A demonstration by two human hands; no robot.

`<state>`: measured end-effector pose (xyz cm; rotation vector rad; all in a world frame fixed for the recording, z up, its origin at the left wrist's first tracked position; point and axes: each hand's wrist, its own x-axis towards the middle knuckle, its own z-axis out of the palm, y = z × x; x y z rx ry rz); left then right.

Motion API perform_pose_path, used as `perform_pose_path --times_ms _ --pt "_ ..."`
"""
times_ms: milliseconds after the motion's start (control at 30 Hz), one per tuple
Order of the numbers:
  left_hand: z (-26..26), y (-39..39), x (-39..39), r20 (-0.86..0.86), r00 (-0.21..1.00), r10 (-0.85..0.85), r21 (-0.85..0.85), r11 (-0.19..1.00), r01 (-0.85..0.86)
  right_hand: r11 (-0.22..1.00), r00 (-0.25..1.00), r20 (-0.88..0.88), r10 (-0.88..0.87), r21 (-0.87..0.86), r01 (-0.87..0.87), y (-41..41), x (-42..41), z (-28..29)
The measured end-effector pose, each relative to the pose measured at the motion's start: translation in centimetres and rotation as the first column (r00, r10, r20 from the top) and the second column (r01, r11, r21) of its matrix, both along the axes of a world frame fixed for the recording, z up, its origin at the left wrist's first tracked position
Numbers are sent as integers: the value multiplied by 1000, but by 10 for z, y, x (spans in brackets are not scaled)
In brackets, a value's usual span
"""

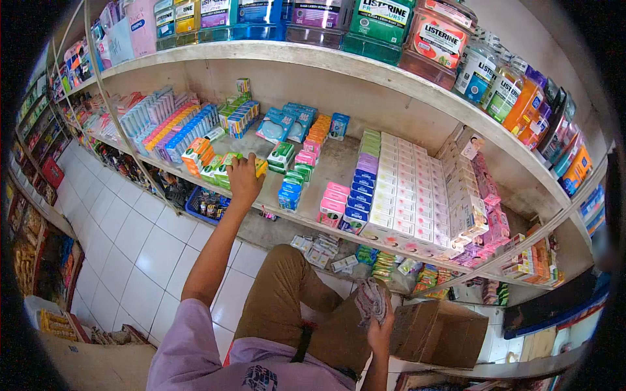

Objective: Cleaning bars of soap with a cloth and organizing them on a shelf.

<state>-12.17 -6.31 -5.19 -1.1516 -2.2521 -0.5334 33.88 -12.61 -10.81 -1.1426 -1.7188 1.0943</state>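
Observation:
My left hand (246,180) reaches onto the shelf (308,215), its fingers spread over green soap boxes (215,168) and a yellow box (260,167); whether it grips one is hidden. Orange boxes (197,155) stand just left of it. To its right are green-and-white boxes (280,156), a blue stack (289,196) and pink boxes (332,204). My right hand (380,327) is low by my knee, closed on a crumpled striped cloth (371,303).
Dense rows of white soap boxes (391,195) fill the shelf's right part. Mouthwash bottles (381,24) line the shelf above. An open cardboard box (440,332) sits on the floor at right. A blue basket (198,207) is under the shelf; thin metal posts (110,102) stand at its front.

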Motion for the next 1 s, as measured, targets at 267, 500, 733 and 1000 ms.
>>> perform_pose_path --times_ms 267,500,733,1000 --pt "31 -27 21 223 924 -310 396 895 205 966 994 101 -31 -253 55 -2 3 -9" --pt "40 -85 196 699 405 -590 607 788 102 807 720 -437 -539 -512 294 -5 -41 0" --pt "-6 -105 279 671 73 -738 727 674 131 999 930 -364 48 8 -48 -40 -103 12" --pt "9 -110 268 656 -73 -751 754 654 58 996 928 -362 86 40 -77 -51 -104 14"
